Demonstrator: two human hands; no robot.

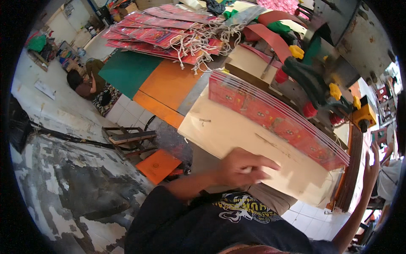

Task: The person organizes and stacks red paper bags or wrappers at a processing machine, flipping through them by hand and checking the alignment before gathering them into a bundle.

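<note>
My left hand [249,167] hovers over the near edge of a cream-coloured board [241,127], its thumb and forefinger apart and nothing seen between them. The other fingers are partly curled and slightly blurred. Far out to the right, my right hand [373,163] is raised with its fingers stretched out, apart from the board. Across the board, between my left hand and a machine, lies a row of overlapping red printed sheets [270,114] in clear plastic. Their long edges are lined up against the machine side. Neither hand touches them.
Red printed plastic bags [156,36] with white cord handles are piled at the back of the table. A machine with a dark green arm [302,80] and red and yellow knobs stands beyond the sheets, near a yellow control box [366,114]. Another person [86,80] sits at far left.
</note>
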